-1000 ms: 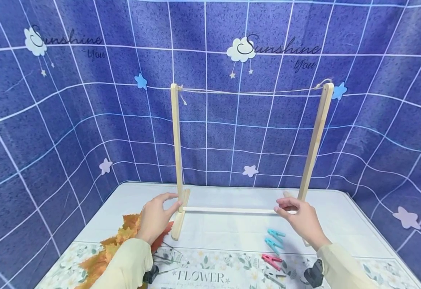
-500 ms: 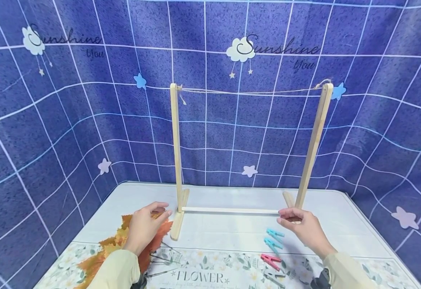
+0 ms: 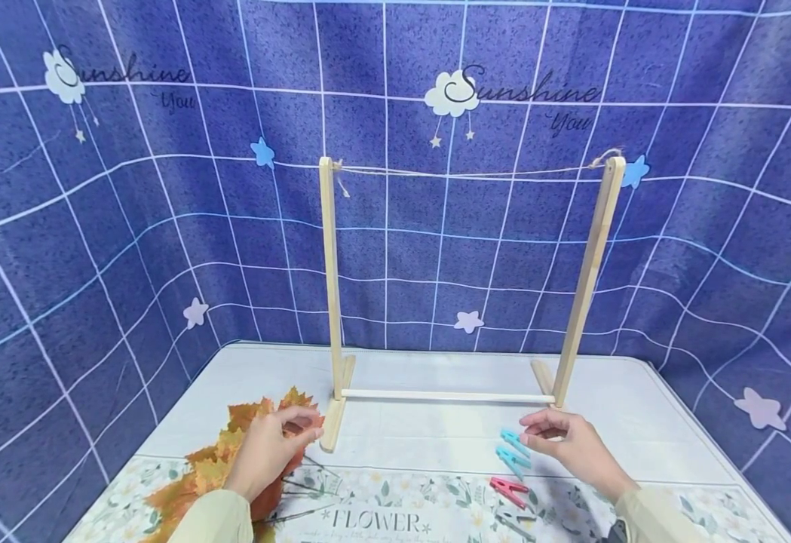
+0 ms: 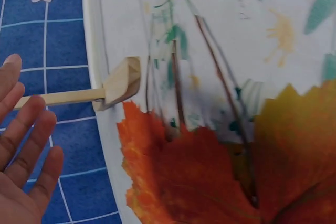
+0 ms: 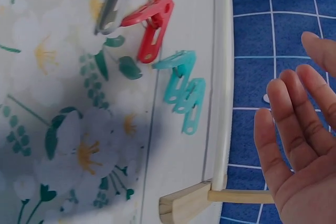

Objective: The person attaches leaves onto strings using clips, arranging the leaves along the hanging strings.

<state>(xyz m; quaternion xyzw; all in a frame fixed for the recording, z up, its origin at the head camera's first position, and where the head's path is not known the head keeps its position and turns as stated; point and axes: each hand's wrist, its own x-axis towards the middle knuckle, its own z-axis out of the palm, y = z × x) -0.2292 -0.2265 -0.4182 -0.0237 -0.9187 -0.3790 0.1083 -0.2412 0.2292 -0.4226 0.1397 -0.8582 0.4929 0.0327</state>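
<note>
A wooden stand has a left post (image 3: 331, 279), a right post (image 3: 588, 286) and a low pale crossbar (image 3: 443, 396). Twine (image 3: 463, 175) is tied between the post tops. My left hand (image 3: 269, 452) is held over orange and yellow artificial maple leaves (image 3: 208, 471), its fingers loosely bent and holding nothing. It hides part of the leaves. In the left wrist view their thin dark stems (image 4: 177, 82) show. My right hand (image 3: 578, 449) is near two teal clothespins (image 3: 513, 461), fingers relaxed; the right wrist view shows its fingers (image 5: 294, 135) apart from them.
A red clothespin (image 3: 508, 492) and a grey clothespin (image 3: 516, 526) lie in front of the teal ones. The white table (image 3: 429, 445) carries a floral printed band at the front. Behind hangs a blue gridded curtain (image 3: 395, 249). The stand's feet (image 3: 330, 430) reach forward and back.
Both hands have come away from the foot of the stand. The left moved left and down over the leaves; the right moved down beside the teal clothespins. The stand stays put.
</note>
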